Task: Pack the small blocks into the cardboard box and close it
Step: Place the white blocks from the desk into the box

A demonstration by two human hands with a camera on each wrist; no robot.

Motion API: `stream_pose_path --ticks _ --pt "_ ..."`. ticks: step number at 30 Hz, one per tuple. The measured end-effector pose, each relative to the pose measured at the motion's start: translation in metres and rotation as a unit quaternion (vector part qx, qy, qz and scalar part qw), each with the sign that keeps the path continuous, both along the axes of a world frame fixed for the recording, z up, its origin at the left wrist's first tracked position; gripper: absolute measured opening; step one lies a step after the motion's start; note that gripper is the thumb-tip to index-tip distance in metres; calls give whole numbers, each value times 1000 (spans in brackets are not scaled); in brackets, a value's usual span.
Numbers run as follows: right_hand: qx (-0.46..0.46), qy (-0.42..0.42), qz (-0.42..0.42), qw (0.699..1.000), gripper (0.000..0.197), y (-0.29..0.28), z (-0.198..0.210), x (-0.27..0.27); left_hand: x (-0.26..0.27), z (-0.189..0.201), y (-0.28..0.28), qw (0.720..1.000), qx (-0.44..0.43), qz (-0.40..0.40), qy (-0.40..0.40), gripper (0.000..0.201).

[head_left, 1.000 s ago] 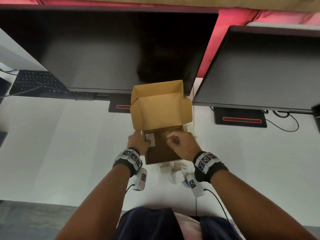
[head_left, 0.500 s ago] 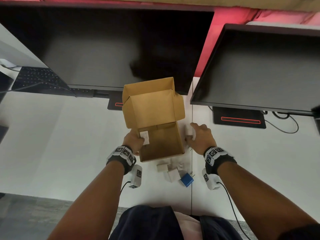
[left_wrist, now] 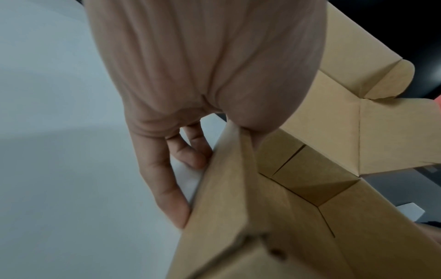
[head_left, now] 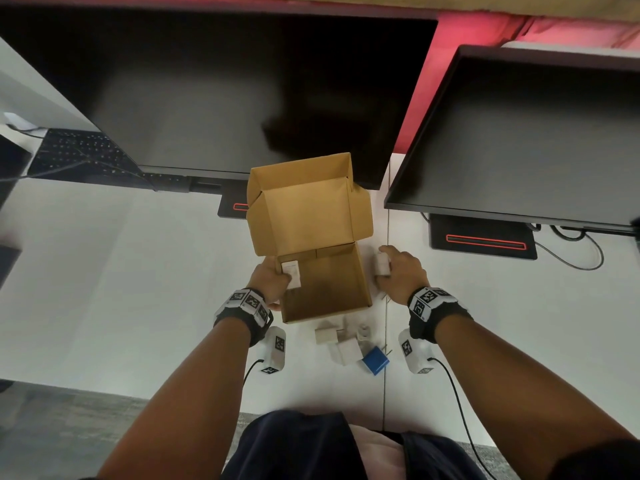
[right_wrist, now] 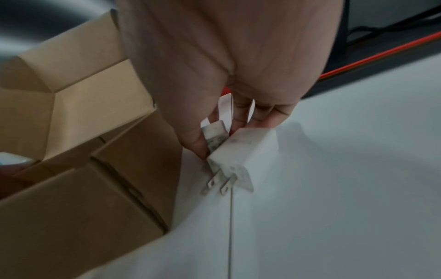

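Observation:
An open brown cardboard box [head_left: 325, 289] [left_wrist: 298, 198] [right_wrist: 78, 169] stands on the white desk with its lid [head_left: 308, 209] up. My left hand [head_left: 272, 280] [left_wrist: 181, 117] grips the box's left wall, thumb inside, fingers outside. My right hand [head_left: 398, 271] [right_wrist: 214, 94], just right of the box, pinches two white plug blocks: a small one [right_wrist: 213, 134] and a larger one [right_wrist: 243, 151] [head_left: 382, 263] with two metal prongs, resting on the desk. Near the box's front edge lie loose white blocks [head_left: 341, 342] and a blue block [head_left: 375, 360].
Two dark monitors [head_left: 221, 91] [head_left: 526, 140] stand behind the box on stands with red strips [head_left: 485, 241]. A black keyboard [head_left: 79, 154] lies far left. Cables [head_left: 571, 251] trail at the right. A seam [head_left: 385, 358] runs down the desk.
My right hand left the box's opening, went to its right side and took hold of the white plug blocks. The box and my left hand shifted slightly left in view.

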State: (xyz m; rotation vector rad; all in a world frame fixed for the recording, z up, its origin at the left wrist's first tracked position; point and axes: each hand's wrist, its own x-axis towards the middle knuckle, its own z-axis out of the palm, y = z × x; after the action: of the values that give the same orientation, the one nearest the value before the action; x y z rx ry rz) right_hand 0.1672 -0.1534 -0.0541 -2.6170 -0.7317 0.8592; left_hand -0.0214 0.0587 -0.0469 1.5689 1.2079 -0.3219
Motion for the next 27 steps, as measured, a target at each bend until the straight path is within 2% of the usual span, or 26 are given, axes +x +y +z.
stream_pose_path --ticks 3,5,8,11,14,17,19,21,24,27 --pt "11 6 -2 1000 48 -1 3 0 0 -1 0 1000 1 -5 0 34" --pt "88 -2 -45 995 48 -3 7 -2 0 -1 1 1000 2 -8 -2 33" --pt "225 -38 -79 970 50 -5 20 -15 -1 -2 1 1000 -12 6 -1 34" --pt "272 -49 -23 961 54 -1 38 -42 -2 -2 1 1000 -20 10 -1 33" --pt "223 -26 90 970 55 16 44 -63 -2 -4 1 1000 -24 12 -10 34" --pt "118 -3 176 977 58 44 37 -75 -2 -6 3 999 -25 11 -20 34" --pt "51 3 187 981 62 63 26 -78 -2 -8 4 999 -24 9 -21 33" --pt "22 -3 189 982 58 78 15 -80 -3 -9 5 1000 -18 2 -22 33" --pt "13 -25 186 982 45 92 2 -84 -3 -10 6 1000 -14 -3 -24 33" --pt "36 -32 142 989 37 96 -6 -87 -3 -10 6 1000 -11 -10 -20 35"
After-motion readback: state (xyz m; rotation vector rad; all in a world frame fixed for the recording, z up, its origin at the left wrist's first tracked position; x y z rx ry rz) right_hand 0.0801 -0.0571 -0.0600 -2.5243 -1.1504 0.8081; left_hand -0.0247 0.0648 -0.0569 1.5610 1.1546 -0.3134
